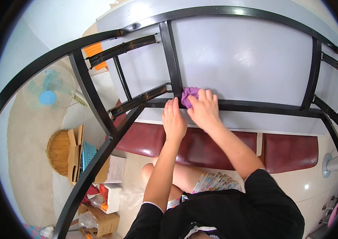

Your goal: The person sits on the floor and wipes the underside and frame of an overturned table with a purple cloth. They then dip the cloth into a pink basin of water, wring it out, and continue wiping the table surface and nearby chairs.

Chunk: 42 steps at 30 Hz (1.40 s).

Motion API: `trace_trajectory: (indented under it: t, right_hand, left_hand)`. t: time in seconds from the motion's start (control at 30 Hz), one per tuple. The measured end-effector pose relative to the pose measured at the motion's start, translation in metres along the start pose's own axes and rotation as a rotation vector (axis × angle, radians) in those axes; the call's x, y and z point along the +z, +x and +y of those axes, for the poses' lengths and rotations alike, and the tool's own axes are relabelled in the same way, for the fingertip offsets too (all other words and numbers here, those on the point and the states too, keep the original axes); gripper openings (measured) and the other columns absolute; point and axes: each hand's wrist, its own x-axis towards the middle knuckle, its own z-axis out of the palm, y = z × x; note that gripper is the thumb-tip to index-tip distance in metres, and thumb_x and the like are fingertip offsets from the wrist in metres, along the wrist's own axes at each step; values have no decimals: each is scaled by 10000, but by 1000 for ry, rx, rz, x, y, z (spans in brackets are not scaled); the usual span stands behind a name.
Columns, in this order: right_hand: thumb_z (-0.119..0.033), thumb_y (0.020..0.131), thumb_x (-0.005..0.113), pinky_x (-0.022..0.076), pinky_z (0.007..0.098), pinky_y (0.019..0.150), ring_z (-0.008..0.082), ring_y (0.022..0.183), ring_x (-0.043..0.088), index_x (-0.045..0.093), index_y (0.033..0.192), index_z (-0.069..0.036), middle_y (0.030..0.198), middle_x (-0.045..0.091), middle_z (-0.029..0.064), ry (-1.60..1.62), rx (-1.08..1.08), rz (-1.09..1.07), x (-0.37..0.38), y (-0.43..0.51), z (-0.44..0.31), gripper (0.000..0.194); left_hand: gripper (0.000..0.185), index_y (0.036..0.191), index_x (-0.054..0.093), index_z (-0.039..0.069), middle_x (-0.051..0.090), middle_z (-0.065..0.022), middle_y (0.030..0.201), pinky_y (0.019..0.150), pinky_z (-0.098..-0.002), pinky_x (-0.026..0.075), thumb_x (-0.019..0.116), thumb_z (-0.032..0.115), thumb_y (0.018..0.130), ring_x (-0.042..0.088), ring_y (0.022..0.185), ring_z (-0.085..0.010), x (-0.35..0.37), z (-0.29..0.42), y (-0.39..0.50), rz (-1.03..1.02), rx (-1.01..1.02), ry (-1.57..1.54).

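Before me stands a black metal frame (264,106) of square tubing, with a lower rail, upright posts and a curved-looking top rail. A crumpled purple cloth (189,95) is in my right hand (206,110), pressed against the corner where an upright post (170,56) meets the lower rail. Just left of it, my left hand (174,122) lies against the lower rail at the post's foot. Its fingers are straight and close together; the thumb is hidden, so a grip cannot be made out.
Behind the frame is a large pale panel (246,59). Dark red padded seats (216,146) lie below the rail. To the left are an electric fan (48,97), a woven bamboo tray (58,152), a blue plastic basket (89,154) and cardboard boxes (109,222). Slotted black crosspieces (124,47) join the left posts.
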Motion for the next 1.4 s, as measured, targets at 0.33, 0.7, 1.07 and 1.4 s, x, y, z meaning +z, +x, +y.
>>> trace_trajectory:
  t: [0.33,0.7,1.07,1.4]
  right_hand:
    - [-166,762,717,394,491,979,329,1153,499,739,1166,-124,1165,555,118,-331,287,31,-107,-67,108,407]
    - [-162,682,785,405,481,939,334,1124,493,715,1194,-182,1122,536,120,-145,-11,-106,-40,-18,38,518]
    - [45,773,680,480,469,942,379,1063,523,653,1357,-130,1123,562,181,76,-72,125,-33,45,24,610]
    - [-105,880,612,426,432,921,267,1117,522,733,1228,-199,1173,571,54,-250,-470,183,-28,93,39,380]
  left_hand:
    - [671,1412,441,-72,533,-255,1350,1100,-507,413,534,-111,748,479,1299,-447,7,-1,0,18,-5,-47]
    - [711,1417,430,-91,501,-280,1337,1121,-539,391,573,-96,720,463,1293,-477,18,2,-4,91,-20,-51]
    - [691,1422,447,-74,528,-246,1361,1085,-494,436,555,-78,740,480,1300,-434,8,-5,1,8,-1,-8]
    - [691,1397,442,-85,536,-253,1330,1099,-505,425,555,-102,715,488,1265,-453,16,-2,0,89,23,-14]
